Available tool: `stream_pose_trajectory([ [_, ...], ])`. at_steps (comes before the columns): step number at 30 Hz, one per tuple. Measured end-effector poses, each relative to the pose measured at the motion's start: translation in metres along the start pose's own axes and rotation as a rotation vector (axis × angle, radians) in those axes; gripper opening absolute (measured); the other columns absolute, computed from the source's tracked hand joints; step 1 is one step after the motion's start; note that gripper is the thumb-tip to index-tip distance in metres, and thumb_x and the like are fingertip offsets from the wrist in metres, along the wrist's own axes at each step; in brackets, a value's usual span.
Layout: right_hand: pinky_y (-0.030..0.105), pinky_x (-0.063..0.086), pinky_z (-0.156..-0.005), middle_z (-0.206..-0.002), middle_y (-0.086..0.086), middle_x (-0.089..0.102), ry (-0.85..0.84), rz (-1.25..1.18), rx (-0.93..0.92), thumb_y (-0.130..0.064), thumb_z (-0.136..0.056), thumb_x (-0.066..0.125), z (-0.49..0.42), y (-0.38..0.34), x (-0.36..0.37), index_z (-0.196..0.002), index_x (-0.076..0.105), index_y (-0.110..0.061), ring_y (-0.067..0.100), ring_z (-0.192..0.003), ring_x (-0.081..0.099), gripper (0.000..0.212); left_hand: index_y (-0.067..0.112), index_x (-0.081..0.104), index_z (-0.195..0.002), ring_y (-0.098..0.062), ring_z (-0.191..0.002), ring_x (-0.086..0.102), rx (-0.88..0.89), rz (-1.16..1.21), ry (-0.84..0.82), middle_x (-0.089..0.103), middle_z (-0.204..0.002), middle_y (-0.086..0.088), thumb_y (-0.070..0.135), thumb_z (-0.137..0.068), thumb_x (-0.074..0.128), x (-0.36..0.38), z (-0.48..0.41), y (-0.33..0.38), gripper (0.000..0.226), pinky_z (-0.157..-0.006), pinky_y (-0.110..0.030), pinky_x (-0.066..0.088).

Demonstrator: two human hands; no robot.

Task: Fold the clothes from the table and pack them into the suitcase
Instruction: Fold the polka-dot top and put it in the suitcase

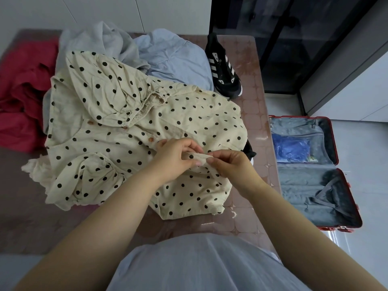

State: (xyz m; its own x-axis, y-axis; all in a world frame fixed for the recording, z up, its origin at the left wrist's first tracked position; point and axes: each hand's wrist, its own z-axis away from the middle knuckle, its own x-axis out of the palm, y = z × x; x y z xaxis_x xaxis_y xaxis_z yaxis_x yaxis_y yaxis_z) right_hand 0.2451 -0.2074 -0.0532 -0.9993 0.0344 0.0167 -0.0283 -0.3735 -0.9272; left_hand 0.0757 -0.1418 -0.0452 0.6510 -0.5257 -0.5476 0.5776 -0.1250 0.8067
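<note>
A cream blouse with black polka dots [117, 131] lies spread across the table [258, 127], its brown buttons showing near the middle. My left hand [178, 156] and my right hand [228, 164] meet over its front edge, and both pinch the same raised strip of that fabric between thumb and fingers. On the floor to the right a red suitcase [336, 156] lies wide open, with a grey lining and a blue bag in its far half.
A red garment [23, 97] is heaped at the table's left, a grey one [100, 38] and a light blue one [174, 57] at the back. A black striped sneaker [224, 68] stands at the back right; something black [249, 152] pokes out under the blouse's right edge.
</note>
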Motion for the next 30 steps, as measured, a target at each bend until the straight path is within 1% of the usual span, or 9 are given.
stream_pose_trajectory([
  [3, 0.012, 0.038, -0.049, -0.061, -0.003, 0.058, -0.029, -0.001, 0.047, -0.007, -0.090, 0.061, -0.001, -0.002, -0.002, -0.087, 0.071, -0.012, 0.001, -0.045, 0.043, 0.012, 0.043, 0.060, -0.077, -0.005, -0.101, 0.060, 0.024, -0.009, -0.004, 0.067, -0.092, 0.020, 0.023, -0.073, 0.079, -0.003, 0.000, 0.001, 0.028, -0.102, -0.046, 0.038],
  [5, 0.014, 0.036, -0.047, -0.059, -0.002, 0.056, -0.039, -0.042, 0.072, -0.007, -0.089, 0.061, -0.003, -0.002, -0.004, -0.087, 0.072, -0.012, 0.003, -0.044, 0.039, 0.012, 0.043, 0.061, -0.078, -0.003, -0.101, 0.060, 0.016, 0.015, -0.020, 0.067, -0.094, 0.019, 0.024, -0.073, 0.079, -0.004, 0.000, 0.002, 0.027, -0.102, -0.045, 0.039],
  [9, 0.018, 0.038, -0.051, -0.079, 0.014, 0.061, -0.079, -0.145, 0.084, -0.006, -0.086, 0.064, -0.004, 0.001, -0.004, -0.085, 0.076, -0.019, 0.011, -0.057, 0.044, 0.019, 0.038, 0.063, -0.082, -0.004, -0.096, 0.062, 0.001, 0.089, -0.036, 0.069, -0.091, 0.016, 0.029, -0.074, 0.077, -0.005, 0.001, 0.006, 0.018, -0.098, -0.040, 0.043],
  [11, 0.017, 0.039, -0.052, -0.083, 0.015, 0.064, -0.081, -0.159, 0.084, -0.005, -0.085, 0.065, -0.004, 0.004, -0.003, -0.085, 0.076, -0.019, 0.013, -0.062, 0.049, 0.018, 0.034, 0.063, -0.082, -0.004, -0.093, 0.062, -0.009, 0.108, -0.035, 0.068, -0.088, 0.015, 0.025, -0.076, 0.076, -0.003, 0.001, 0.007, 0.017, -0.095, -0.035, 0.044],
  [17, 0.009, 0.043, -0.053, -0.073, -0.001, 0.072, -0.040, -0.177, 0.036, 0.002, -0.085, 0.063, 0.001, -0.001, -0.001, -0.095, 0.070, -0.004, 0.000, -0.057, 0.061, 0.014, 0.040, 0.064, -0.079, -0.009, -0.103, 0.061, -0.018, 0.121, 0.006, 0.070, -0.090, 0.014, 0.023, -0.072, 0.079, 0.002, 0.000, -0.001, 0.024, -0.102, -0.045, 0.041],
  [20, 0.010, 0.046, -0.064, -0.075, -0.005, 0.073, -0.017, -0.029, -0.062, -0.002, -0.080, 0.070, 0.001, -0.003, 0.001, -0.096, 0.072, -0.003, -0.001, -0.065, 0.064, 0.016, 0.046, 0.062, -0.084, -0.019, -0.109, 0.057, -0.031, 0.101, 0.013, 0.070, -0.089, 0.019, 0.040, -0.067, 0.075, 0.005, 0.000, -0.003, 0.022, -0.102, -0.048, 0.039],
  [22, 0.008, 0.044, -0.063, -0.062, -0.015, 0.068, 0.006, 0.063, -0.103, -0.002, -0.081, 0.070, 0.001, -0.005, 0.002, -0.101, 0.071, -0.003, -0.005, -0.056, 0.058, 0.020, 0.054, 0.058, -0.088, -0.023, -0.112, 0.054, -0.035, 0.074, 0.017, 0.068, -0.089, 0.027, 0.053, -0.061, 0.066, 0.006, 0.000, -0.002, 0.029, -0.103, -0.049, 0.036],
  [24, 0.006, 0.039, -0.055, -0.051, -0.023, 0.058, 0.032, 0.162, -0.130, -0.003, -0.083, 0.068, 0.000, -0.005, 0.003, -0.105, 0.070, -0.004, -0.004, -0.045, 0.048, 0.021, 0.054, 0.056, -0.089, -0.020, -0.111, 0.056, -0.032, 0.068, 0.038, 0.067, -0.089, 0.030, 0.051, -0.061, 0.065, 0.007, 0.000, -0.001, 0.030, -0.104, -0.049, 0.034],
  [30, 0.007, 0.035, -0.049, -0.056, -0.020, 0.057, 0.097, 0.267, -0.142, -0.004, -0.083, 0.070, -0.004, -0.003, 0.006, -0.095, 0.070, -0.008, 0.000, -0.041, 0.040, 0.013, 0.045, 0.055, -0.093, -0.009, -0.102, 0.060, 0.003, 0.062, 0.095, 0.066, -0.087, 0.031, 0.041, -0.067, 0.064, 0.009, 0.003, 0.002, 0.029, -0.104, -0.050, 0.034],
])
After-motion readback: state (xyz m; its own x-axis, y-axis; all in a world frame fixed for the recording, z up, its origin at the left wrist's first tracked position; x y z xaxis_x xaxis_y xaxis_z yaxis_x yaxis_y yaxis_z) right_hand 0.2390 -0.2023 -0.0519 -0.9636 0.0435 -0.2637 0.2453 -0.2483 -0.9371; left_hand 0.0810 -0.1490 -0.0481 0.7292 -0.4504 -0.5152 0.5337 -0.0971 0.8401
